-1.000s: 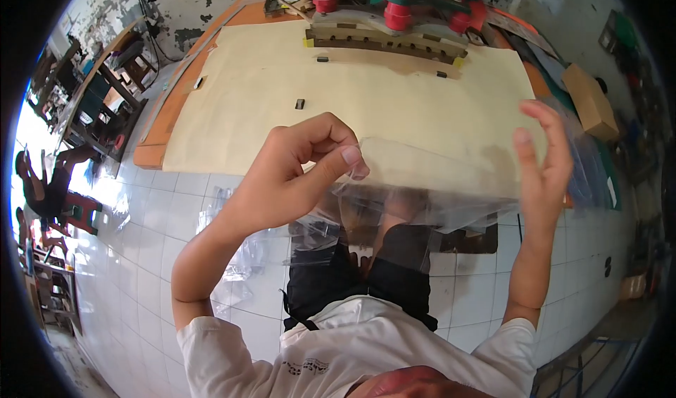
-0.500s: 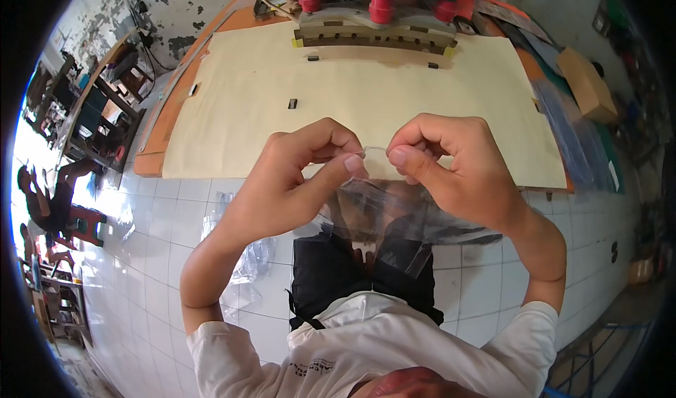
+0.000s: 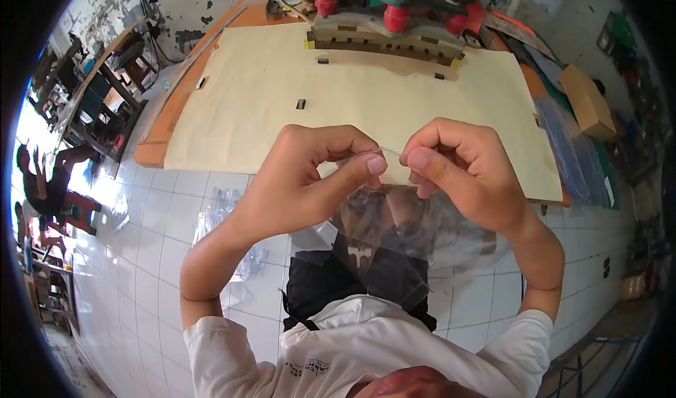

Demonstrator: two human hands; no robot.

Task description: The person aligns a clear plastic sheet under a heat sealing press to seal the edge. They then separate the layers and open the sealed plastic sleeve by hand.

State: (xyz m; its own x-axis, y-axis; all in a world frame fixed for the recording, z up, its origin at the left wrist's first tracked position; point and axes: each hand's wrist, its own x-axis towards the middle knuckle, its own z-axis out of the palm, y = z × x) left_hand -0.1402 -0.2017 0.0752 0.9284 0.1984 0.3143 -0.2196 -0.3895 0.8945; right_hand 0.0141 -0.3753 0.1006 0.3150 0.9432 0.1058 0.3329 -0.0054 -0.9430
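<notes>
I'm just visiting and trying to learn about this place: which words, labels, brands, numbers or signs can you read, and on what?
Shirt: dark print, too small and blurred to read.
Clear film, machine, box: no text that I can make out.
So nothing can be quoted.

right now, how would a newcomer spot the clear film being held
Start at the wooden table with the cream sheet. By its near edge, the left hand and right hand pinch the clear film. Unlike the crumpled plastic on the floor, it hangs from both hands.
</notes>
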